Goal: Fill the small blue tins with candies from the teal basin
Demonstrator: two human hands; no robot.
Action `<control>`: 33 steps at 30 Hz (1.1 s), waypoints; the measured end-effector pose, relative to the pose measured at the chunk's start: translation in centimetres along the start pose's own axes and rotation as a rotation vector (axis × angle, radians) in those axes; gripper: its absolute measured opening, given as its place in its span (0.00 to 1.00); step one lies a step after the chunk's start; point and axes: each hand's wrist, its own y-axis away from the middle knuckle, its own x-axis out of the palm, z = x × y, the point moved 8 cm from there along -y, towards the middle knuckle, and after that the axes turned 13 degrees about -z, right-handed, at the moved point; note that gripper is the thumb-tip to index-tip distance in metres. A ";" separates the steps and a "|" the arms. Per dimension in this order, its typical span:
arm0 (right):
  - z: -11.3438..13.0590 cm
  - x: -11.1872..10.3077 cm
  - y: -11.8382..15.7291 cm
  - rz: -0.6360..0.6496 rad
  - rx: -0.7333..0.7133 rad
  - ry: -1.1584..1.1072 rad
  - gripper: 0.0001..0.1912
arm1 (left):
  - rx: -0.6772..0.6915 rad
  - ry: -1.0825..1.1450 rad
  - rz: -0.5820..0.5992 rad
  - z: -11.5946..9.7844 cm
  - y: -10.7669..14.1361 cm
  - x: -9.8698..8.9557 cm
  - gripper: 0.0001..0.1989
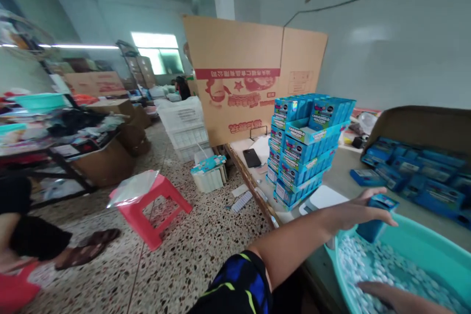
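The left hand (353, 213) grips with parted fingers (380, 214); behind them, its bare forearm (294, 243) slants down leftward. Below those fingers, the right hand (401, 297) points leftward, low and partly out of view.

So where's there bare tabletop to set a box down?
Bare tabletop shows between the box stack and the loose blue boxes, beyond the white device; a narrower strip runs between those boxes and the basin. Over the basin is crowded: left hand with a box, right hand at the white pieces.
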 end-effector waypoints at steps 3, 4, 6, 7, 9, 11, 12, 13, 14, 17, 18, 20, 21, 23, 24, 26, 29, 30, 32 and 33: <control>1.7 -1.8 2.6 -0.110 0.073 0.024 0.47 | 0.099 -0.156 0.102 -1.3 2.1 0.6 0.58; 2.8 -2.4 3.7 -0.146 0.072 0.018 0.45 | 0.107 -0.153 0.138 -1.6 2.6 0.8 0.56; 5.4 -3.8 5.8 -0.243 -0.002 -0.068 0.34 | 0.129 -0.167 0.152 -2.3 2.6 0.8 0.51; 6.4 -4.5 6.6 -0.292 -0.044 -0.088 0.31 | 0.146 -0.171 0.144 -2.6 2.3 0.7 0.49; 7.2 -5.4 8.0 -0.353 -0.071 -0.076 0.25 | 0.126 -0.154 0.166 -2.8 1.3 0.9 0.44; 6.1 -6.1 9.0 -0.438 0.016 0.016 0.26 | 0.122 -0.171 0.194 -2.8 0.3 1.2 0.43; 5.0 -6.2 9.3 -0.473 0.114 0.063 0.33 | 0.121 -0.186 0.198 -2.7 -0.2 1.4 0.42; 3.6 -6.3 9.6 -0.489 0.236 0.094 0.44 | 0.128 -0.200 0.201 -2.7 -0.5 1.5 0.43; 2.3 -6.0 9.7 -0.480 0.366 0.102 0.54 | 0.144 -0.225 0.202 -2.7 -0.7 1.6 0.43; 0.5 -4.5 8.9 -0.334 0.579 0.043 0.62 | 0.238 -0.323 0.200 -2.8 -0.8 1.8 0.47; 0.8 -4.1 8.3 -0.290 0.564 0.015 0.57 | 0.270 -0.359 0.199 -2.8 -0.7 1.8 0.48; 2.2 -3.6 7.1 -0.259 0.475 -0.039 0.46 | 0.305 -0.428 0.190 -2.7 -0.5 1.8 0.51; 2.9 -3.5 6.8 -0.272 0.430 -0.066 0.42 | 0.306 -0.460 0.182 -2.6 -0.4 1.8 0.53; 3.7 -3.4 6.4 -0.340 0.386 -0.103 0.38 | 0.289 -0.492 0.163 -2.4 -0.3 1.8 0.54; 3.8 -3.4 6.2 -0.387 0.380 -0.114 0.37 | 0.281 -0.484 0.151 -2.3 -0.3 1.9 0.54; 3.6 -3.4 5.8 -0.483 0.380 -0.148 0.37 | 0.276 -0.458 0.129 -2.5 -0.2 1.9 0.53; 2.8 -3.1 4.6 -0.581 0.417 -0.252 0.40 | 0.292 -0.508 0.114 -2.8 0.1 2.1 0.55; 2.4 -3.0 4.1 -0.606 0.445 -0.287 0.40 | 0.299 -0.543 0.116 -2.8 0.2 2.1 0.55; 1.9 -3.0 3.5 -0.656 0.518 -0.350 0.41 | 0.305 -0.593 0.136 -2.8 0.5 2.3 0.56; 1.6 -3.0 3.2 -0.680 0.559 -0.375 0.42 | 0.304 -0.609 0.153 -2.7 0.6 2.4 0.56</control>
